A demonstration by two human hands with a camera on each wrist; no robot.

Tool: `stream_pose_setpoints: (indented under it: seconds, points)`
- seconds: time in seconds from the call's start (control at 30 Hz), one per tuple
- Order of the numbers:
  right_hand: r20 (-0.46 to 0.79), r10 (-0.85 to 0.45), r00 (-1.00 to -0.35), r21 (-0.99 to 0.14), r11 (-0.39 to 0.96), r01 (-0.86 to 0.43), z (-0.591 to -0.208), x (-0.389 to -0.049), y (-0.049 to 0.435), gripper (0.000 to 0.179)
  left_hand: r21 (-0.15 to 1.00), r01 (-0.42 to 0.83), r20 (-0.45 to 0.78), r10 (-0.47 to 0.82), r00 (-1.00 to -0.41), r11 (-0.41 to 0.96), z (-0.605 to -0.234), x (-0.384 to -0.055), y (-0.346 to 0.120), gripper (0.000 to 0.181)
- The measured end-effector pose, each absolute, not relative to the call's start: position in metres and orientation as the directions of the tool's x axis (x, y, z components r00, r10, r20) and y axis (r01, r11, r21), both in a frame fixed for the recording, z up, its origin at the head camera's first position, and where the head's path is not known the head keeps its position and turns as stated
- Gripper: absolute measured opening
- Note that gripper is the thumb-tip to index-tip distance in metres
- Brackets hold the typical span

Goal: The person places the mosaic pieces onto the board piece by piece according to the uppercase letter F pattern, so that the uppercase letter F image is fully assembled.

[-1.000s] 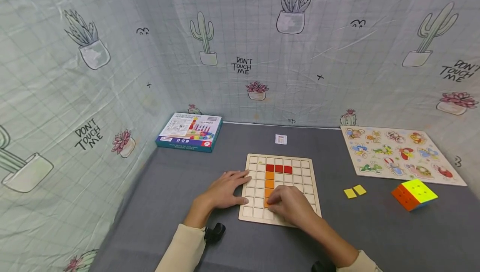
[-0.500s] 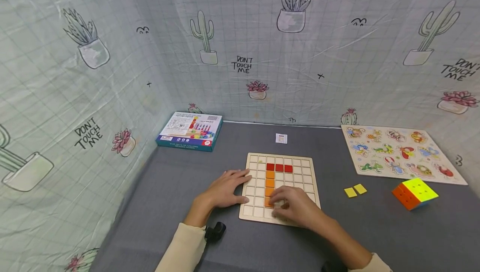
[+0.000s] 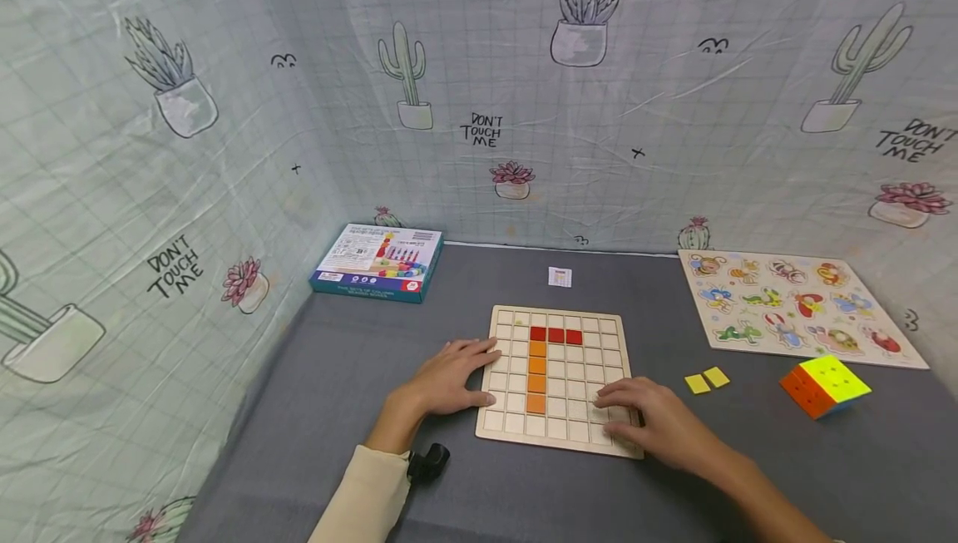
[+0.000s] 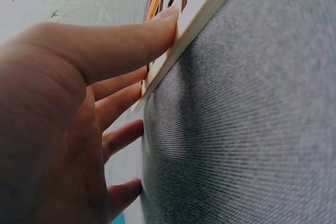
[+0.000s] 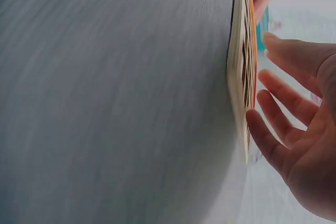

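Observation:
A wooden grid board (image 3: 557, 441) lies on the grey cloth in front of me. Three red tiles (image 3: 556, 335) form a row near its far side, and several orange tiles (image 3: 536, 365) run down from the leftmost red one. My left hand (image 3: 449, 378) rests at the board's left edge, thumb and fingertips touching the rim; in the left wrist view its thumb (image 4: 131, 45) lies on the board's edge. Over the board's right near part is my right hand (image 3: 659, 425), fingers spread and loosely bent, with nothing held; the right wrist view shows a gap between thumb and fingers.
Two yellow tiles (image 3: 707, 381) lie right of the board, near a puzzle cube (image 3: 826, 387). An insect picture board (image 3: 801, 308) stretches along the back right. At the back left sits a flat toy box (image 3: 377, 264). A small printed paper (image 3: 560, 277) lies behind the grid board.
My right hand has let go of the lowest orange tile and moved right across the board, uncovering that tile in its square. The left hand has stayed at the board's edge.

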State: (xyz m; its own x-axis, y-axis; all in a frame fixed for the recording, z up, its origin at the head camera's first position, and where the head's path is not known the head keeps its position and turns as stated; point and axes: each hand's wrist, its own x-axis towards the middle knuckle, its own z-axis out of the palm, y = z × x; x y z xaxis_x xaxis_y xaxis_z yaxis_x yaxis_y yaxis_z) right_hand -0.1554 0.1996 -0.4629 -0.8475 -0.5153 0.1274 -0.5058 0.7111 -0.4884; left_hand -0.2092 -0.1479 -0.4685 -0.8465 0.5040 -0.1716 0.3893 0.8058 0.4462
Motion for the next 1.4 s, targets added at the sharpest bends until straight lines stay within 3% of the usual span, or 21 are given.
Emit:
stream_pose_setpoints:
  seconds: [0.37, 0.57, 0.93, 1.2, 1.4]
  points:
    - [0.075, -0.384, -0.920, -0.401, 0.833, -0.381, -0.461, -0.159, 0.270, 0.036, 0.449, 0.390, -0.170, 0.505, -0.846, 0.804, -0.470, -0.209, -0.148, 0.072]
    - [0.064, -0.373, -0.926, -0.392, 0.844, -0.367, -0.466, -0.166, 0.293, 0.042, 0.438, 0.395, -0.168, 0.505, -0.846, 0.807, -0.471, -0.210, -0.149, 0.072]
    - [0.096, -0.348, -0.932, -0.371, 0.857, -0.358, -0.471, -0.179, 0.307, 0.037, 0.441, 0.379, -0.182, 0.495, -0.850, 0.814, -0.470, -0.210, -0.148, 0.072]
    - [0.120, -0.290, -0.949, -0.357, 0.880, -0.314, -0.468, -0.181, 0.302, 0.024, 0.437, 0.383, -0.180, 0.496, -0.850, 0.814, -0.470, -0.210, -0.148, 0.072]
    - [0.076, -0.281, -0.957, -0.348, 0.892, -0.290, -0.463, -0.181, 0.294, 0.020, 0.435, 0.379, -0.181, 0.491, -0.852, 0.817, -0.469, -0.209, -0.148, 0.072]
